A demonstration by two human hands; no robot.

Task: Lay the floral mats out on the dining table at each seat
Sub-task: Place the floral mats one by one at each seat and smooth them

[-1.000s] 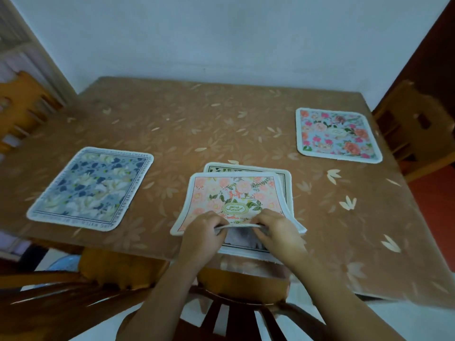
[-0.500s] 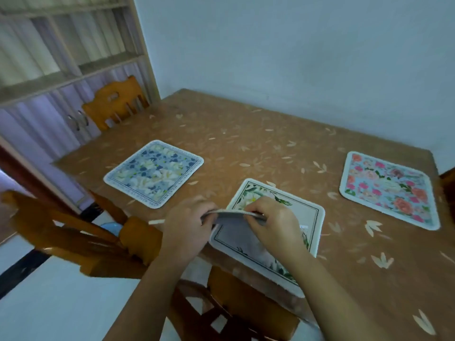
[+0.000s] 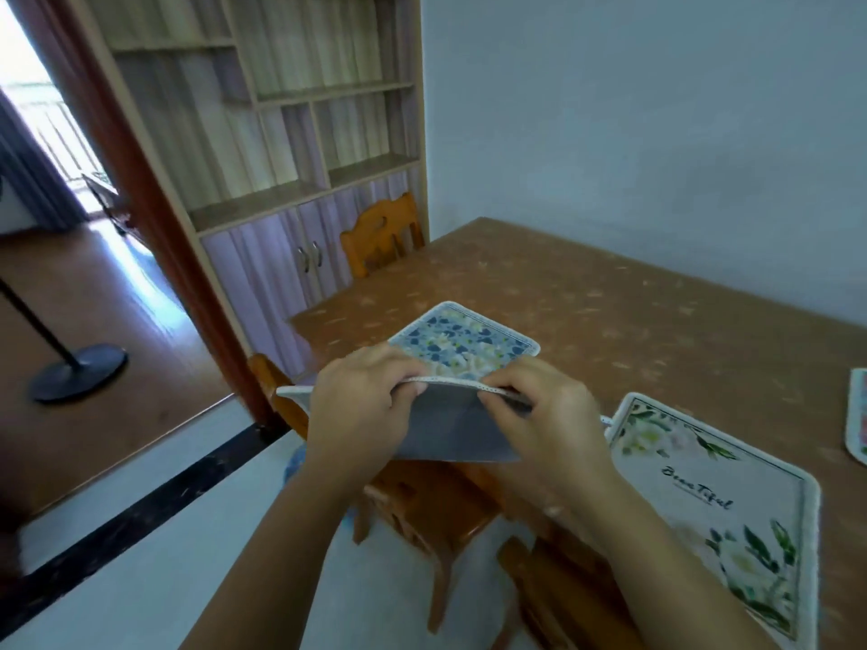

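My left hand (image 3: 361, 410) and my right hand (image 3: 546, 415) both pinch the near edge of a floral mat (image 3: 450, 426), held in the air off the table's left front corner; only its grey underside faces me. Behind it a blue floral mat (image 3: 469, 342) lies on the brown dining table (image 3: 633, 316). A white mat with green leaves and the word "Beautiful" (image 3: 722, 504) lies at the near seat on the right. The edge of a pink floral mat (image 3: 858, 415) shows at the right border.
Wooden chairs stand at the table's far left end (image 3: 382, 236), under my hands (image 3: 422, 504) and at the near side (image 3: 558, 588). A shelf cabinet (image 3: 281, 147) lines the left wall. A doorway and a black stand base (image 3: 77, 370) are at the far left.
I have lifted the pink-peach mat off the white leafy mat and carried it left, past the table's front edge. My view has swung left toward the cabinet and doorway.
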